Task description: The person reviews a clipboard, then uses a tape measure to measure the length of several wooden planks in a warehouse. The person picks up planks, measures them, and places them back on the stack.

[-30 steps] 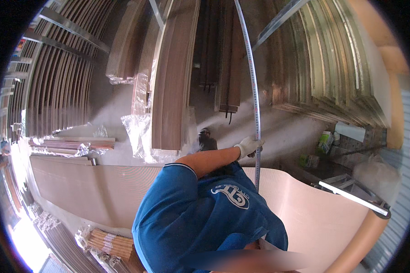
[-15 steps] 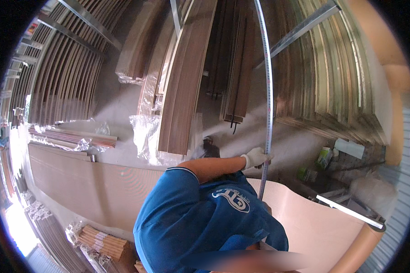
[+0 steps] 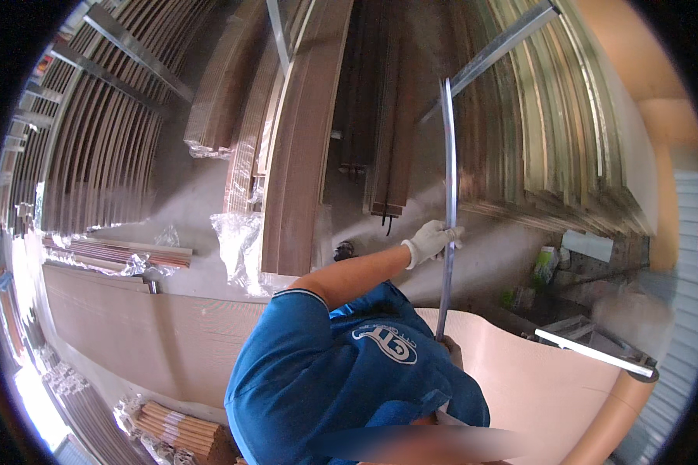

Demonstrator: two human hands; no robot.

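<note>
My left hand [image 3: 429, 242], in a white glove, reaches forward with its fingers closed around the metal blade of a tape measure [image 3: 448, 170]. The blade stands out long and nearly straight, its free far end close to a slanting metal bar. Its lower end runs down to my right hand [image 3: 453, 353], beside my blue shirt. Only part of that hand shows past the shirt, at the blade's base; the case of the tape is hidden. Just beyond my hands, to the left, lies a stack of long brown boards [image 3: 302, 155] with clear plastic wrap [image 3: 240, 240] at its near end.
Upright boards [image 3: 551, 132] fill the rack at right, and more panels [image 3: 108, 147] stand at left between metal bars [image 3: 136, 54]. A wide beige sheet [image 3: 520, 364] runs behind me to a roll [image 3: 616, 418]. Wrapped brown bundles [image 3: 174, 426] lie at lower left.
The blade reached past the top edge before; now its far end is in view, so less of it is drawn out. My left hand has shifted slightly left and forward along with it.
</note>
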